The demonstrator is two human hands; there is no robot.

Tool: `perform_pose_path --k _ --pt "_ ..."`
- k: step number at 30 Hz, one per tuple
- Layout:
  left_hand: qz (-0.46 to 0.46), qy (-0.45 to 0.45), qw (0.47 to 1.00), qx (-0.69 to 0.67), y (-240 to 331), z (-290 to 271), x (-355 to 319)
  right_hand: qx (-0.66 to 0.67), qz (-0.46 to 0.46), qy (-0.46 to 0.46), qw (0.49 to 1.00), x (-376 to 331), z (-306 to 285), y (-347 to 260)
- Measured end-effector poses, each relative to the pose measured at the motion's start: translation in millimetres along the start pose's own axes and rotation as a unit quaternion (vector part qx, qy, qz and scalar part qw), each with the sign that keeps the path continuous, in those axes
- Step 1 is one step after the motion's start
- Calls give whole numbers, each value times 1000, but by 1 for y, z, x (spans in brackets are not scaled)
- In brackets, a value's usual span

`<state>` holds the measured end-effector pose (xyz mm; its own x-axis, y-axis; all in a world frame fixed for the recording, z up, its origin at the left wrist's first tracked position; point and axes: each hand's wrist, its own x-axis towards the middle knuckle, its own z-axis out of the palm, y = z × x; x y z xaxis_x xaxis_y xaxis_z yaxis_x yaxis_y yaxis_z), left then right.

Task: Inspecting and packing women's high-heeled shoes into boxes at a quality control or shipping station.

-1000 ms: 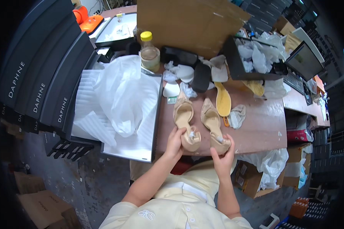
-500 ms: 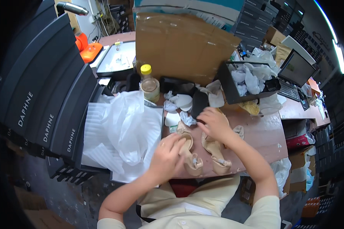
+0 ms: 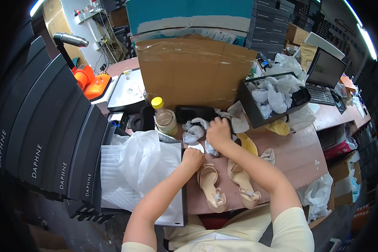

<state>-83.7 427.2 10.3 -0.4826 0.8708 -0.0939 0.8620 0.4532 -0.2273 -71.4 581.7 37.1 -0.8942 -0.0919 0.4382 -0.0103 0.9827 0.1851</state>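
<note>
Two beige sandals with ankle straps stand side by side near the table's front edge, the left sandal and the right sandal. Beyond the left one, my left hand is closed in a fist at the edge of a flat white piece; its fingertips are hidden. My right hand reaches further in, fingers curled down among crumpled paper and a dark object. A pale curved piece shows beside its fingers. What either hand grips, if anything, is hidden.
An open box with white foam and tissue lies left, beside stacked dark shoeboxes. A yellow-capped jar stands behind it. Upright cardboard blocks the back. A black box of crumpled paper sits back right, near a yellow insole.
Both hands have left the sandals and moved away from me, toward the paper and loose pieces. My left hand has closed. The view has tilted up slightly.
</note>
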Motion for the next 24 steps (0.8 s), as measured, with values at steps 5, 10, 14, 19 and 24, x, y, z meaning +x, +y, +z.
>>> perform_pose_path --k 5,10,14,19,24 --pt "4 41 999 1 0 -16 1 366 231 40 901 -24 -69 42" --pt "-33 163 984 -63 -7 -43 -17 580 301 14 757 -82 -67 86" --pt "31 227 957 -178 10 -78 -95 467 164 -19 869 -152 -118 64" --pt "123 219 955 -159 38 -63 -120 255 -93 -37 962 -192 -107 58" --pt "147 97 980 -93 56 -45 -98 181 -247 -45 951 -168 -79 43"
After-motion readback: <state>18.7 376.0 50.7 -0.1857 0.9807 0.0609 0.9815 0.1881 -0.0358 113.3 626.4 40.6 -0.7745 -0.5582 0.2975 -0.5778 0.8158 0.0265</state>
